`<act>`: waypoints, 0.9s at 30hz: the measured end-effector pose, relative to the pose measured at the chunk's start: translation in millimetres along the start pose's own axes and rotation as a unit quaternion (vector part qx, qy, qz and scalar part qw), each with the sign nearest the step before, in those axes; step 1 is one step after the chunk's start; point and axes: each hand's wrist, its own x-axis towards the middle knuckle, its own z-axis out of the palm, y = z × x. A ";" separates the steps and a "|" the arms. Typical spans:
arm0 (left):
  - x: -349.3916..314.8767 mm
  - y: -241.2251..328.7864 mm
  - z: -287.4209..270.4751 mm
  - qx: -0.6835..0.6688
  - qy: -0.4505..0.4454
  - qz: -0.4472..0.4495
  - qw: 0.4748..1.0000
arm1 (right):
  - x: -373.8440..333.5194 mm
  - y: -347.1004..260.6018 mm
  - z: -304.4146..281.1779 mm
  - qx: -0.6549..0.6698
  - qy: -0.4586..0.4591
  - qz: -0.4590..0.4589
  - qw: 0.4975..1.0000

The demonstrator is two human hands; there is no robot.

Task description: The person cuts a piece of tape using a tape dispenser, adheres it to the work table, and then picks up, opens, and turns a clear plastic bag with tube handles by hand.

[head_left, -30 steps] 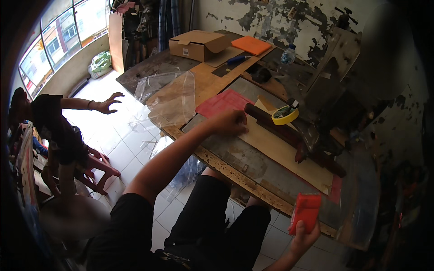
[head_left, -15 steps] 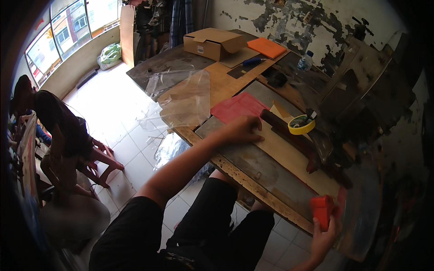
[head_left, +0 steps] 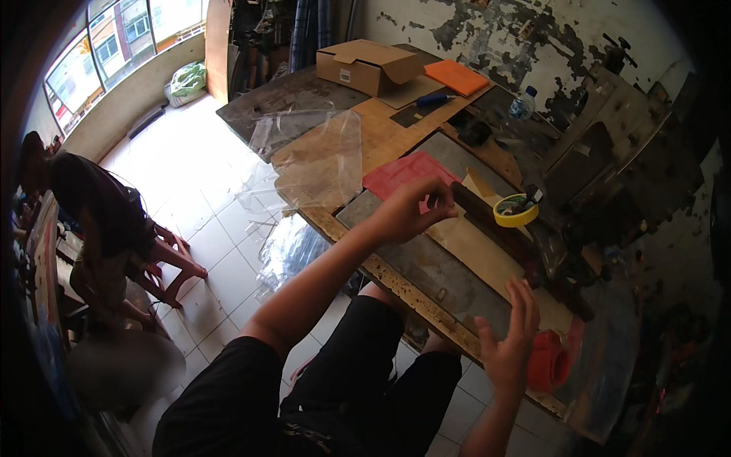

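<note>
Above the cream strip (head_left: 476, 246) on the worktable, my left hand (head_left: 419, 212) is raised with thumb and fingertips curled together in a pinch. What sits between them, if anything, is too small to make out. A red sheet (head_left: 403, 169) lies just beyond that hand. My right hand (head_left: 512, 335) is lifted over the table's near edge, fingers spread and nothing in it. Right beside it stands a red tape dispenser-like object (head_left: 547, 361). Along the strip's far side lies a dark reddish-brown bar (head_left: 502, 242), with a yellow roll of tape (head_left: 518, 215) next to it.
A cardboard box (head_left: 365, 67), an orange packet (head_left: 457, 77), a blue-handled tool (head_left: 432, 100) and a plastic bottle (head_left: 523, 103) stand or lie farther back. Clear plastic sheets (head_left: 320, 156) hang over the left edge. A person (head_left: 95, 198) is at the far left by a red stool (head_left: 177, 263).
My right hand has let go of the red object and moved up and left, its fingers opening. The left hand has risen slightly off the strip, still pinched.
</note>
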 end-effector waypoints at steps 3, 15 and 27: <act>-8.2 46.2 -23.9 0.003 0.030 -0.001 1.000 | 41.4 -4.6 26.8 0.051 -0.077 0.007 0.996; 18.7 30.2 -28.8 -0.016 -0.293 -0.121 0.948 | 70.3 38.6 87.7 0.140 -0.215 -0.059 0.965; 23.2 -40.8 8.6 0.146 -0.311 -0.135 0.929 | 64.6 41.7 84.8 0.191 -0.200 -0.034 0.960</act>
